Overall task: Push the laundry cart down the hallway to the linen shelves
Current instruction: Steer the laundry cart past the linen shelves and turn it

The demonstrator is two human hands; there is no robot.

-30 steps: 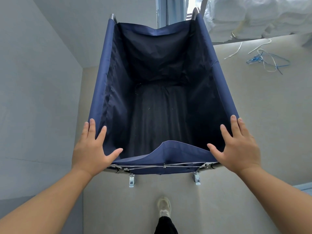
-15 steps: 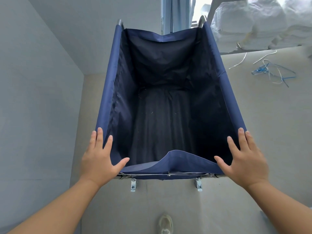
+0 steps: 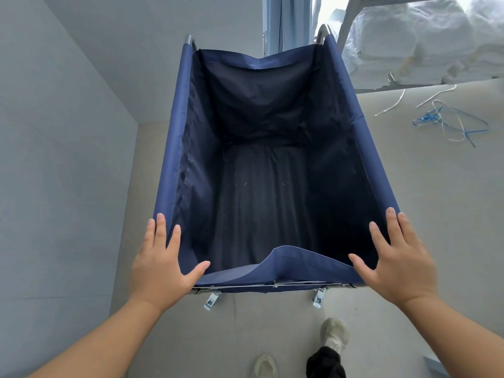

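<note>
Fingers [image 3: 159, 227] of the left hand [image 3: 161, 266] straight and lightly spread, laid flat along the near-left corner of the laundry cart [image 3: 174, 165]; thumb splayed inward over the sagging near hem. Likewise the right hand [image 3: 395, 263]: straight fingers along the near-right corner, thumb angled inward. Nothing gripped or pinched, palms pressing only. Wrists about level, forearms reaching forward and slightly inward from the lower corners of the view, elbows out of sight.

Cart directly ahead between the two hands, blue bag empty, left side near the grey wall [image 3: 54, 159], far-right corner near the linen shelves [image 3: 345, 20] with their stacked white linen [image 3: 409, 50]. Judged late in the push, shelves almost reached.

For a clean finish:
- Press evenly through both palms onto the frame under the cloth, not onto the slack hem.
- Ease the pace.
- Steer the far corner clear of the shelf upright.
- Mind the loose straps [image 3: 447, 124] on the floor [image 3: 436, 227] to the right, a likely snag for the cart or for the shoes [image 3: 334, 336] stepping behind it.
</note>
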